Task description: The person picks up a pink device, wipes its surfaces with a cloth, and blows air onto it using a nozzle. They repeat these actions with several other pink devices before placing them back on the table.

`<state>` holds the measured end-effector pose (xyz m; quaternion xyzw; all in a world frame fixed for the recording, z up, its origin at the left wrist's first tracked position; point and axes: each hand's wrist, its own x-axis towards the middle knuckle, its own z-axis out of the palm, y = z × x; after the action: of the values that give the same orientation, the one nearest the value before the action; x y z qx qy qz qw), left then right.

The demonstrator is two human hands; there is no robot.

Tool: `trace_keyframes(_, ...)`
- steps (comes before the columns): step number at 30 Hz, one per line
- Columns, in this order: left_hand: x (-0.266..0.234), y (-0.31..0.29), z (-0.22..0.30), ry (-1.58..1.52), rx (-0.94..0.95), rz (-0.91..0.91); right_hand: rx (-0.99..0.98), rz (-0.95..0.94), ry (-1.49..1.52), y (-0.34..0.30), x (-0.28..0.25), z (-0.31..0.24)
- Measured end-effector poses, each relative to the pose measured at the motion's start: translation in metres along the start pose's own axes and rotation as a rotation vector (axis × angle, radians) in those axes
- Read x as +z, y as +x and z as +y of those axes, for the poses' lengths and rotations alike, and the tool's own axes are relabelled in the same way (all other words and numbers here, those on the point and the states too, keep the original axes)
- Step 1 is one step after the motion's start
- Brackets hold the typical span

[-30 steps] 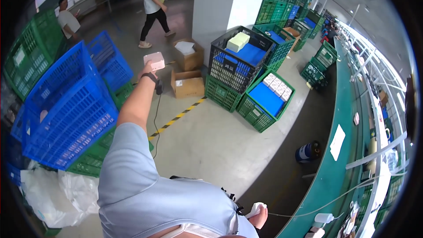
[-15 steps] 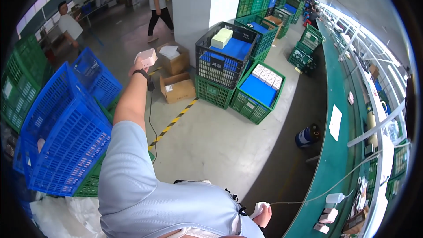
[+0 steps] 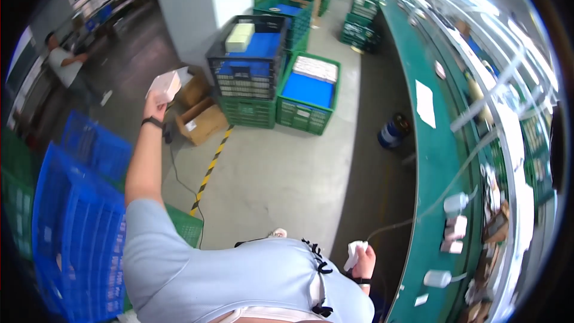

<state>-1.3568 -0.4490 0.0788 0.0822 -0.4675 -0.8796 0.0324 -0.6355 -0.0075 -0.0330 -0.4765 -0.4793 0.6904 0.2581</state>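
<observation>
The left hand [image 3: 155, 107] grips a pale pink rectangular box [image 3: 165, 86], well forward-left of the right hand [image 3: 365, 261], which clutches a crumpled white cloth [image 3: 353, 254].

You wear a light blue short-sleeved top [image 3: 239, 269] with white neckline trim [image 3: 257, 312] and black bow-like ties [image 3: 323, 267], plus a dark left wristband [image 3: 152, 122] and dark right wristband [image 3: 362, 280].

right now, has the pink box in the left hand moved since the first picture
Yes: the pink box has shifted right against the rear cardboard box, closing the visible gap, though the view turned too.
</observation>
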Motion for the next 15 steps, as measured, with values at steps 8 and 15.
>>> trace_keyframes(8,0.103,-0.113,-0.169,0.252,-0.528,-0.502,-0.445,0.13,-0.059,-0.015,-0.016,-0.114)
trace_keyframes(15,0.302,-0.282,-0.301,0.671,-0.624,-1.038,-1.1,-0.309,0.136,-0.187,-0.185,-0.362)
